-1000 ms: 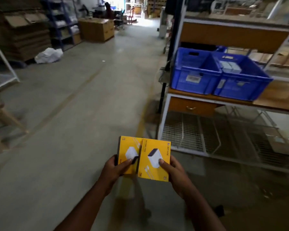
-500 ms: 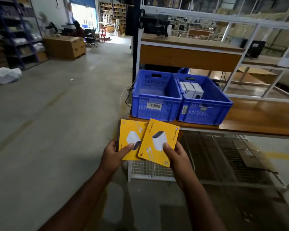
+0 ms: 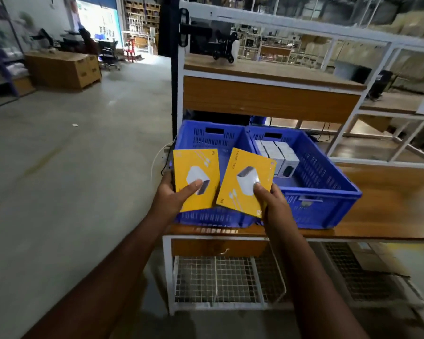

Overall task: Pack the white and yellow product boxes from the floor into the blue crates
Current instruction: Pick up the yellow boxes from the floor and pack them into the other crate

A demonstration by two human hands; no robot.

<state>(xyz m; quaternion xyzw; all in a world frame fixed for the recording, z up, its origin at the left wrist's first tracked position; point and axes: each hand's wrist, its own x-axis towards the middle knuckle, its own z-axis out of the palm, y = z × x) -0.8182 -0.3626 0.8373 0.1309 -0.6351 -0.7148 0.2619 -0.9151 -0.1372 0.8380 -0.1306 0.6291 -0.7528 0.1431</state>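
Observation:
My left hand [image 3: 174, 195] grips one yellow product box [image 3: 196, 172], held flat with its printed face up. My right hand [image 3: 271, 204] grips a second yellow box [image 3: 247, 177], tilted to the right. Both boxes hover over the left blue crate [image 3: 213, 138], whose inside is mostly hidden behind them. Touching it on the right stands a second blue crate [image 3: 328, 182] with several white product boxes [image 3: 278, 152] packed at its back left. Both crates sit on a wooden workbench shelf [image 3: 389, 204].
The workbench has a white metal frame, an upper wooden shelf [image 3: 267, 94] overhanging the crates, a drawer [image 3: 218, 248] and wire mesh baskets [image 3: 218, 280] below. Open concrete floor [image 3: 71, 167] lies to the left. Cardboard cartons [image 3: 61, 69] and office chairs stand far back.
I have walked up to the workbench; the crates are now close. Both yellow boxes have risen and moved forward over the left crate, spreading slightly apart.

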